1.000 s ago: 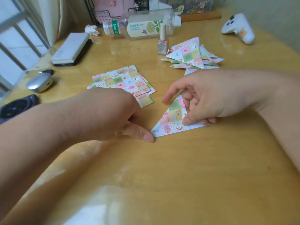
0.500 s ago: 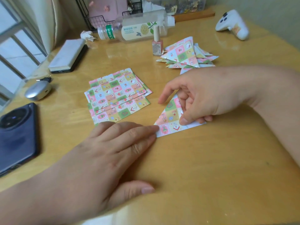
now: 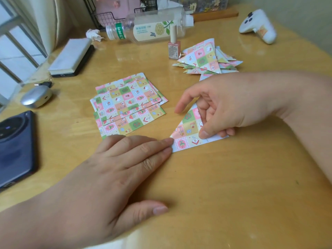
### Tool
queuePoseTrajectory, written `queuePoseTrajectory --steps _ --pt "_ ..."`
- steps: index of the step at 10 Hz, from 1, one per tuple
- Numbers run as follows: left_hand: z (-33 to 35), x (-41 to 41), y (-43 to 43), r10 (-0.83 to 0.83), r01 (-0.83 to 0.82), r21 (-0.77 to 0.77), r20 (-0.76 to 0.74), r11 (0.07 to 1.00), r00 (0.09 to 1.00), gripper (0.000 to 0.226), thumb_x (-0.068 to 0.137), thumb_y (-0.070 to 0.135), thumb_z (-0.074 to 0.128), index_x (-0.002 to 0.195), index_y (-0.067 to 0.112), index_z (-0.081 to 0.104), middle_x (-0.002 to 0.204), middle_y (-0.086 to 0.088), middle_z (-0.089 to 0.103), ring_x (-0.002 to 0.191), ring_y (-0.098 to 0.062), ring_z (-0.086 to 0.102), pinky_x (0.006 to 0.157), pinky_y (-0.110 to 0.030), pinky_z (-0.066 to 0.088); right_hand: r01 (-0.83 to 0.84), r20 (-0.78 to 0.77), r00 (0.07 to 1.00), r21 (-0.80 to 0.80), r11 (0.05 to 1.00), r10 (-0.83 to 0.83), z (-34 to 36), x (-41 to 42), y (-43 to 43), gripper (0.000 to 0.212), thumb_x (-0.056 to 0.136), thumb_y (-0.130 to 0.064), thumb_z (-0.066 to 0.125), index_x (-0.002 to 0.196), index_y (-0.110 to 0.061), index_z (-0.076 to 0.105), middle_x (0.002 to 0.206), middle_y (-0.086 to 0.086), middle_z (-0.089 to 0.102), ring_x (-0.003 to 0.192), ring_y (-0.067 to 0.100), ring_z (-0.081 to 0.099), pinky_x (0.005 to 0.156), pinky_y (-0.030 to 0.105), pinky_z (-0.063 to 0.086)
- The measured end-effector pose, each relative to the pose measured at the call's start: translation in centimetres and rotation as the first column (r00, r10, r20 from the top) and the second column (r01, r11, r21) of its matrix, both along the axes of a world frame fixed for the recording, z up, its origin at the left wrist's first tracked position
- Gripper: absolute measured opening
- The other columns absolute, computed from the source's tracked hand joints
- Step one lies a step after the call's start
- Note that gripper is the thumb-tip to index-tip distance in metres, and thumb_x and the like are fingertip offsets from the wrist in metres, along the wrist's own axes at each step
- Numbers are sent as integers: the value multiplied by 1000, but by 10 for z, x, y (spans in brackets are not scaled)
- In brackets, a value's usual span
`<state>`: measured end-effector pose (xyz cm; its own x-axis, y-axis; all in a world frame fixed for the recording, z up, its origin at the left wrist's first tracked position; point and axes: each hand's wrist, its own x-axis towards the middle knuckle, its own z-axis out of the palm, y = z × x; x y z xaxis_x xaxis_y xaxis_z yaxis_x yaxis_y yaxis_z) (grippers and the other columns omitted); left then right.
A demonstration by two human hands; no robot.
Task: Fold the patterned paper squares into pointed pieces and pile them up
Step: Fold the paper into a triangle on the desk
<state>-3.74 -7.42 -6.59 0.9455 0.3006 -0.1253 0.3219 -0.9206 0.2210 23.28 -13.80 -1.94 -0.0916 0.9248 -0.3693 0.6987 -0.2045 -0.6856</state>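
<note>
Head view: left hand [image 3: 115, 168], grip apart, touches one folded triangle [image 3: 188, 128]; right hand [image 3: 224, 106] grip pinches it.

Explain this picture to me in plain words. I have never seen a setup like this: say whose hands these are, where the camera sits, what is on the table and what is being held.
There is no machine here. These are a person's two bare hands, filmed by one wide-angle camera worn on the head, which looks forward and down.

On the wooden table lie a stack of flat patterned squares and, further back, a pile of folded pointed pieces. There are also a phone, a bottle on its side, a small nail polish bottle and a white controller.

The right hand holds a folded triangular piece down with its thumb and curled fingers. The left hand presses straight fingertips on that piece's lower left corner.
</note>
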Motion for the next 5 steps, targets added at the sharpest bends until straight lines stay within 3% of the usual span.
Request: queuePoseTrajectory --steps 3,4,5 --pt "-6 -4 3 -81 81 68 -10 994 997 83 86 82 42 156 47 14 161 27 19 147 -2 24 118 -41 27 4 28 1000 12 1000 -5 2 -2 0 59 78 -8 82 123 -34 56 72 10 70 56 27 69 48 24 51" --pt "-1 -2 0 -78 78 4 75 997 994 82 84 76 49 155 43 25 158 25 29 145 -2 30 116 -41 31 -2 72 997 -10 1000 3 6 -7 -4 62 78 -11 82 126 -37 53 71 8 71 54 24 69 48 22 50" --pt "6 0 -7 -21 34 -79 164 996 986 71 85 67 50 149 37 44 151 25 43 140 0 39 113 -38 33 -15 163 987 59 998 5 12 -8 -9 62 79 -24 81 125 -52 51 68 -13 70 53 1 62 50 12 43"
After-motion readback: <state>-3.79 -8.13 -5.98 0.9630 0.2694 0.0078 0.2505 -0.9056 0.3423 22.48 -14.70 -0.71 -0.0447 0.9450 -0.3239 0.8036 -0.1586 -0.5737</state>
